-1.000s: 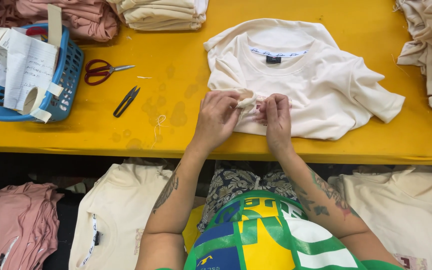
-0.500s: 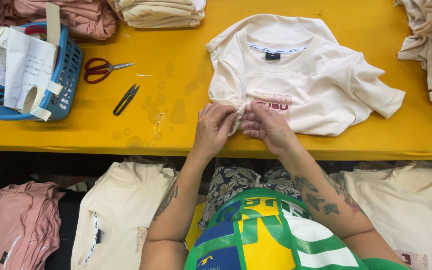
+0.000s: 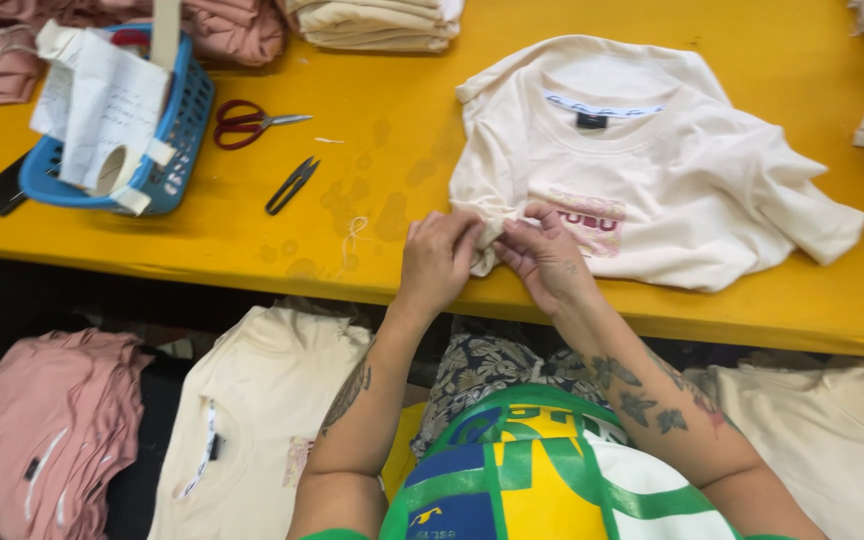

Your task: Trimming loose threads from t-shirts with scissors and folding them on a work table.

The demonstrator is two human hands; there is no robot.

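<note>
Fingers: both sets curled tight, pinching the near left hem of the shirt [image 3: 652,190]; no gap shows between fingertips and cloth.
Left hand [image 3: 439,258]: closed on the hem, knuckles toward the table's near edge.
Right hand [image 3: 549,255]: closed on the same fold, touching the left hand's fingertips.
Shirt: cream, lying flat on the table [image 3: 382,150], collar away from the person, pink print just beside the right hand; its lower hem lies close to the near edge.
Open room: bare yellow surface left of the hands, up to the snips [image 3: 292,185] and scissors [image 3: 250,122].
Left side: blue basket [image 3: 184,125] with papers, near the table's near edge.
Far edge: folded cream stack [image 3: 377,22], pink stack [image 3: 237,30].
Below the table: cream and pink shirt piles.
</note>
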